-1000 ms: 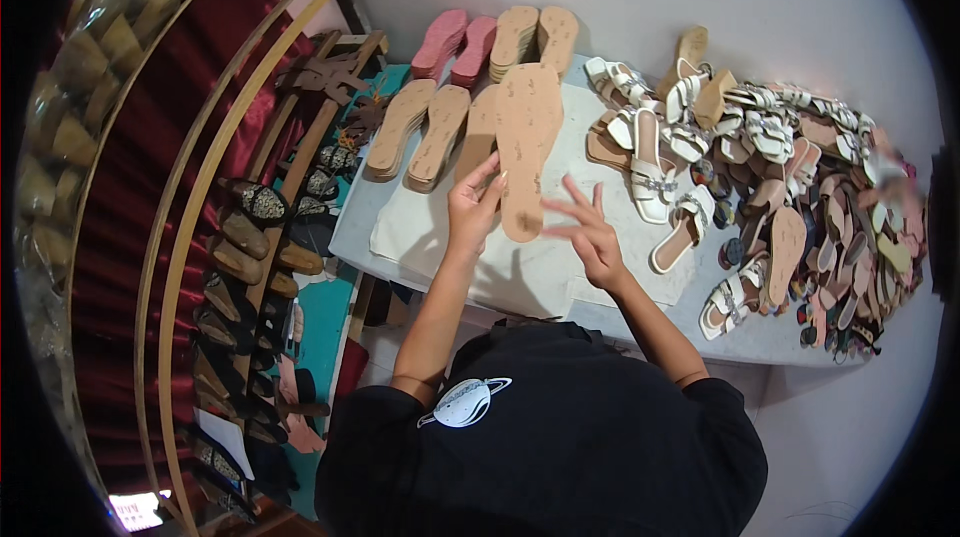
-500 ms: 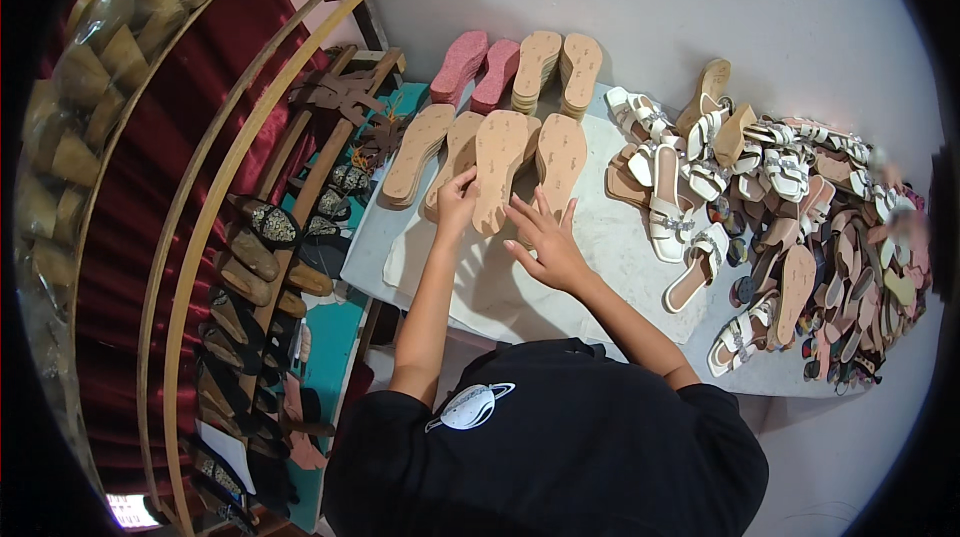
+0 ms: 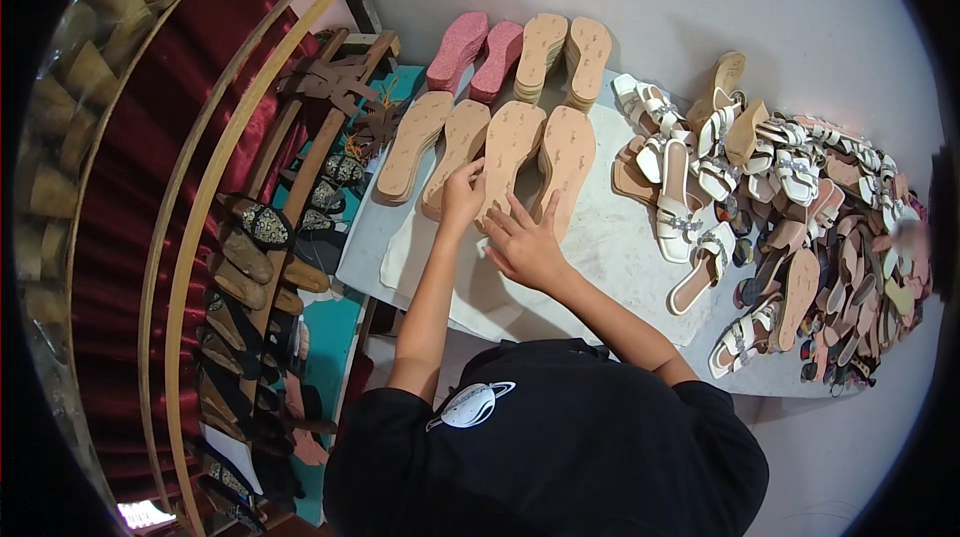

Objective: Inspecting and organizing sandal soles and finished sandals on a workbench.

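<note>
While both hands rest on it, a tan cork sole (image 3: pixel 507 152) lies flat on the pale table (image 3: pixel 620 237), side by side with a matching sole (image 3: pixel 567 157) on its right. The left hand (image 3: pixel 462 195) touches its lower left edge with fingers bent, gripping nothing I can make out; the right hand (image 3: pixel 522 245) lies with fingers spread across both soles' lower ends, holding nothing. Two more tan soles (image 3: pixel 435 145) lie just left. Beyond stand pink soles (image 3: pixel 478 52) and stacked tan soles (image 3: pixel 562 57). White strappy sandals (image 3: pixel 690 187) are heaped to the right, and shoe racks (image 3: pixel 250 267) stand at left.
</note>
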Demonstrator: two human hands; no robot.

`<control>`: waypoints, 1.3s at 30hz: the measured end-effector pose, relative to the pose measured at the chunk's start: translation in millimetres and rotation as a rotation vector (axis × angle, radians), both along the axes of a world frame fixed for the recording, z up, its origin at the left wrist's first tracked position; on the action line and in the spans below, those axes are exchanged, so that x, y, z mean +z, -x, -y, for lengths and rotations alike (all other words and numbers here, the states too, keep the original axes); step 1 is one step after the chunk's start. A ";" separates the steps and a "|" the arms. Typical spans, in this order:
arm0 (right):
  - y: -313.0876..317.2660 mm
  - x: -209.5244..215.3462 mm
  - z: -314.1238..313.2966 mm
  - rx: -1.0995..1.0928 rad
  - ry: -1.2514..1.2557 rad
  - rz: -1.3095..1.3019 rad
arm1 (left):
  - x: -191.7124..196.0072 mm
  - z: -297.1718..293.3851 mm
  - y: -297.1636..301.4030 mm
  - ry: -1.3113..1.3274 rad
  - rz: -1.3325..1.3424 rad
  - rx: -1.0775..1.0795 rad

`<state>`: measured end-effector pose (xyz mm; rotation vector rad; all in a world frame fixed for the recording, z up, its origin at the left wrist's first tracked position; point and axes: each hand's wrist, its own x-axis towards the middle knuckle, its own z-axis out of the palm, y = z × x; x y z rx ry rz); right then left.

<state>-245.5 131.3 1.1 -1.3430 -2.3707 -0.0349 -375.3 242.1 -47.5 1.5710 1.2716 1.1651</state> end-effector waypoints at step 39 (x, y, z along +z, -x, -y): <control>-9.5 -1.8 6.3 -0.096 0.005 -0.016 | 16.6 27.2 -12.1 -0.260 -0.403 0.099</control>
